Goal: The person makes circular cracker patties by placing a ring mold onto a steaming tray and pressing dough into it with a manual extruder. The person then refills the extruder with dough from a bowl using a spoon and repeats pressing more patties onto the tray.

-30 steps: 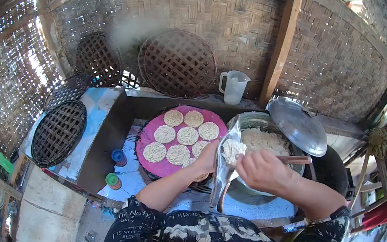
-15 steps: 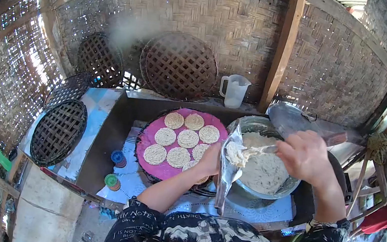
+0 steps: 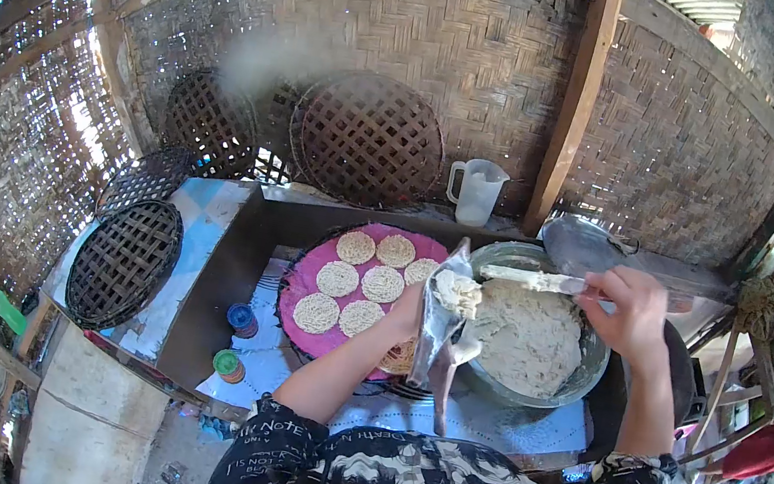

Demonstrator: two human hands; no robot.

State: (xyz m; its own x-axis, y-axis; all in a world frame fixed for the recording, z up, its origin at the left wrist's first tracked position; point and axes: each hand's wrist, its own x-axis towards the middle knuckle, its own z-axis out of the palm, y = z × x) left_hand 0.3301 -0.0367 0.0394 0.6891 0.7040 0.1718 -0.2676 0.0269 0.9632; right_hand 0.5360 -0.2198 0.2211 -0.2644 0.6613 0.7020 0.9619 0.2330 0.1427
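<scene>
My left hand (image 3: 408,314) is closed round a metal press (image 3: 435,329), partly hidden behind it, with a lump of pale dough (image 3: 457,294) in its top. My right hand (image 3: 626,308) grips a flat stick (image 3: 543,282) coated in dough, its far end close to the lump. Below the stick, a large metal basin (image 3: 589,375) holds more pale dough (image 3: 523,340). Left of the press, a round tray with a pink cloth (image 3: 304,275) bears several round, coiled dough discs (image 3: 337,279). My left forearm covers part of the tray.
Woven trays (image 3: 124,263) lie at the left, and others (image 3: 367,140) lean on the wall. A plastic jug (image 3: 478,193) stands behind the box. A metal lid (image 3: 573,248) rests behind the basin. Blue-lidded (image 3: 241,319) and green-lidded (image 3: 228,365) containers stand left of the tray.
My right hand has moved up and right from the press, drawing the dough-coated stick away from the lump. The press stays in my left hand, and the view has shifted slightly.
</scene>
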